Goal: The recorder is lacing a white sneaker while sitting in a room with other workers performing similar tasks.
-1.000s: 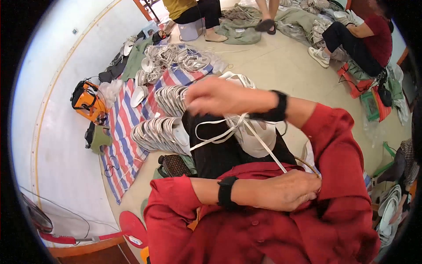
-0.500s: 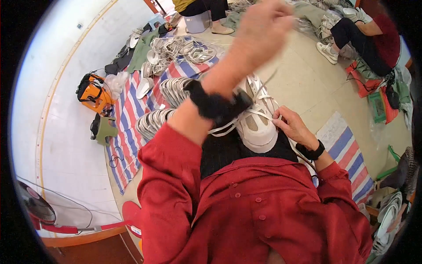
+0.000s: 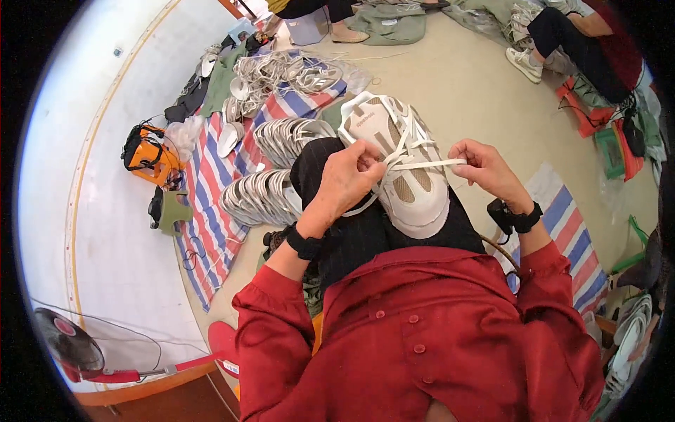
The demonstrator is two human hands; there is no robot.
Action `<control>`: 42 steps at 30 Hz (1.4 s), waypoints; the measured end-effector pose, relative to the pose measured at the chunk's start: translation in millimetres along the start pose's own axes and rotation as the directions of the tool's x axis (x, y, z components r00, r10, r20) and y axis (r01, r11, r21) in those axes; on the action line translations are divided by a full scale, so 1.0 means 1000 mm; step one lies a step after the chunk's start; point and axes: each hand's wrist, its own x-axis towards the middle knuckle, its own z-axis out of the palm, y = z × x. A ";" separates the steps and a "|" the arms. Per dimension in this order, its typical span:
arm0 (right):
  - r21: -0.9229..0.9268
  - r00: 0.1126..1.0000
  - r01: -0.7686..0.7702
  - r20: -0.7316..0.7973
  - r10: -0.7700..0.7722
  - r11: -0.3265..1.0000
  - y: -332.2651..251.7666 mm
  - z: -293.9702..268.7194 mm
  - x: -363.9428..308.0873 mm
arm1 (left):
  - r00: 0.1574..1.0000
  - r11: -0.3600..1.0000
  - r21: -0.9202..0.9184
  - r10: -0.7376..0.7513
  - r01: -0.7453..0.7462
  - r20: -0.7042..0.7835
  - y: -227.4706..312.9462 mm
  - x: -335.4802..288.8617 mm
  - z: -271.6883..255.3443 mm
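Note:
A white and beige shoe upper (image 3: 420, 205) lies over my thighs with its toe toward me. White lace (image 3: 430, 166) runs through its eyelets, and one length stretches sideways across the front. My right hand (image 3: 489, 169) is closed in a pinch on the end of that lace, just right of the upper. At the upper's left edge, my left hand (image 3: 349, 179) has its thumb and fingers pinched together on the lace. A loose lace loop hangs below the left fingers. What lies inside the left fingertips is partly hidden.
Two stacked rows of shoe uppers (image 3: 259, 200) stand left of my knees, by a striped sheet (image 3: 204, 232). Beyond lies a heap of laced uppers (image 3: 271, 77). An orange case (image 3: 149, 158) and green stool (image 3: 174, 212) stand near the wall. Two people sit at the far side.
My left hand has come down from high over the upper to its left edge. My right hand has moved slightly up and right, drawing the lace straight.

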 end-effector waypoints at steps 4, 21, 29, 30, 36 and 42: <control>-0.451 0.975 0.120 -0.116 -0.191 0.884 -0.006 0.002 0.003 | 0.992 0.963 0.248 0.121 -0.105 -0.048 0.002 0.001 0.011; 0.472 0.928 0.170 -0.371 0.020 0.865 0.008 -0.027 0.060 | 0.977 0.952 0.226 0.212 -0.207 0.002 -0.016 0.004 -0.009; 0.604 0.968 0.123 -0.248 0.040 0.787 0.009 -0.004 0.067 | 0.986 0.939 0.307 0.164 -0.156 0.000 -0.040 -0.030 -0.047; 0.638 0.983 0.091 -0.180 0.034 0.764 0.008 -0.002 0.067 | 0.987 0.930 0.340 0.159 -0.142 -0.023 -0.048 -0.035 -0.054; 0.573 0.995 -0.095 0.088 0.053 0.814 0.006 0.009 0.064 | 0.990 0.880 0.474 0.089 -0.029 -0.105 -0.078 -0.059 -0.096; 0.555 0.997 -0.045 0.074 0.004 0.831 0.008 0.021 0.067 | 0.993 0.848 0.529 0.044 0.021 -0.109 -0.091 -0.069 -0.105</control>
